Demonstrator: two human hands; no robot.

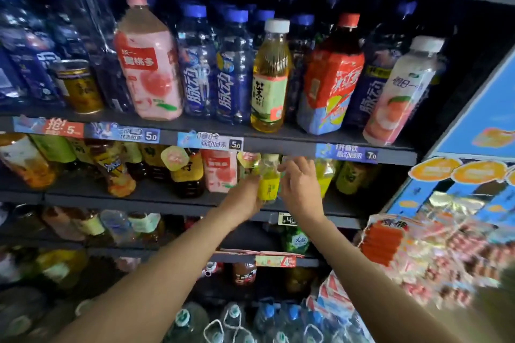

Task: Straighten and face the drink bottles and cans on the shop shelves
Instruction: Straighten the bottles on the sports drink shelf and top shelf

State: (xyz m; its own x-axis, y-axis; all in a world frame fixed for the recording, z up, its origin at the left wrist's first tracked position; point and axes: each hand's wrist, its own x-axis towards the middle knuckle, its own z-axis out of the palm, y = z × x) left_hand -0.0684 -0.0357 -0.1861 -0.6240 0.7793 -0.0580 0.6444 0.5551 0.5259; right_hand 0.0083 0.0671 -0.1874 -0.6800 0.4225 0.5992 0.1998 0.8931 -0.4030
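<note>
Reaching into the second shelf (156, 199) from the top, I hold a small yellow-labelled bottle (268, 182) between both hands; my left hand (245, 198) wraps its lower left side, fingers curled round the body; my right hand (299, 184) sits against its right side, fingers bent toward the neck, though blur keeps me from telling how firmly they close; the bottle stands roughly upright near the front edge of the shelf, just right of a pink peach drink (220, 172) and left of more yellow bottles (324, 175); on the shelf above stand a pale green tea bottle (271, 78), a red iced-tea bottle (330, 75) and blue bottles (232, 75); price tags (210, 140) line the shelf edge.
</note>
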